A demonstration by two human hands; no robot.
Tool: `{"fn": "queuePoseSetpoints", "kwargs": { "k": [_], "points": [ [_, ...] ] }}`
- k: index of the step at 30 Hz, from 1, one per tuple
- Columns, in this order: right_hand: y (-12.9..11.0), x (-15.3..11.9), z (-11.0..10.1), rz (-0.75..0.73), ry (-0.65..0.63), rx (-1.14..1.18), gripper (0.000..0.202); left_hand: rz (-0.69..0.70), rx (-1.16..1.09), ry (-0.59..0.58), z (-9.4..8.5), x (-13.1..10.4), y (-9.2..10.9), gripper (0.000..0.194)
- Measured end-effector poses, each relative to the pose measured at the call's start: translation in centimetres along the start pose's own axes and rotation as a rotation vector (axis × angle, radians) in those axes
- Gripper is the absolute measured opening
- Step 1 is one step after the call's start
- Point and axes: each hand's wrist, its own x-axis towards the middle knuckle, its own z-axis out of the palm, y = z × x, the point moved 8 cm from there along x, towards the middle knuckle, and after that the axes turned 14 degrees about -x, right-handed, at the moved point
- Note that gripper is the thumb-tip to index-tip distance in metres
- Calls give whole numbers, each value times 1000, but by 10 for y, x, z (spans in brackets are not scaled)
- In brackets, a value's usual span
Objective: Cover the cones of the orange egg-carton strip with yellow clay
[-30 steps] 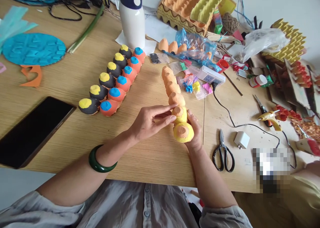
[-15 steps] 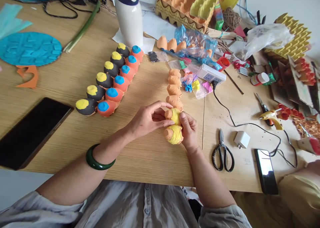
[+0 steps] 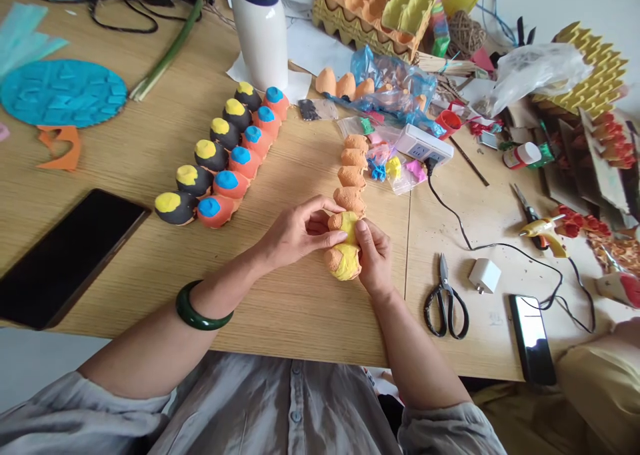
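Between my hands is an orange egg-carton strip point(image 3: 351, 176), a row of several bumps running away from me. Its two nearest bumps are partly covered with yellow clay point(image 3: 346, 263), with orange tips showing. My left hand point(image 3: 305, 232) pinches the strip from the left, its thumb on the second bump and its index finger reaching over it. My right hand point(image 3: 376, 255) grips the right side, thumb pressed on the yellow clay. To the left stand a row of black clay-covered bumps with yellow tops point(image 3: 210, 155) and a row of red ones with blue tops point(image 3: 243, 158).
Scissors point(image 3: 445, 302), a white charger point(image 3: 485, 276) and a phone point(image 3: 533, 342) lie at right. A power strip point(image 3: 425, 145) and clay bags point(image 3: 400, 175) are beyond. A black tablet point(image 3: 70, 258) lies left, a white bottle point(image 3: 260, 38) stands behind. A person's sleeve point(image 3: 595, 382) shows at right.
The held end of the strip has tilted slightly and shifted a little left and toward the far side. Both hands keep their hold; the view has moved slightly.
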Motion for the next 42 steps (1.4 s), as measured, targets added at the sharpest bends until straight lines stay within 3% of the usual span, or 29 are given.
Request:
{"fn": "queuePoseSetpoints", "kwargs": {
  "k": [9,13,19,29,33,39,42],
  "points": [
    [2,2,-1,-35,5,-3,53,86,168,15,-1,-2,9,47],
    [-2,1,-3,-67,38,-6,53,69,68,34,2,-2,10,47],
    [-2,2,3,-103,-35,-51,55,94,-26,101,0,-3,5,53],
    [10,6,2,4,-1,68,60,267,336,44,9,-9,28,52],
    [10,7,1,47,27,89,65,175,258,19,9,-8,23,56],
    [8,8,0,52,24,45,65,-62,-80,18,5,-3,-1,71],
    [7,8,1,29,3,33,65,-131,-146,33,2,-1,-7,67]
  ]
}}
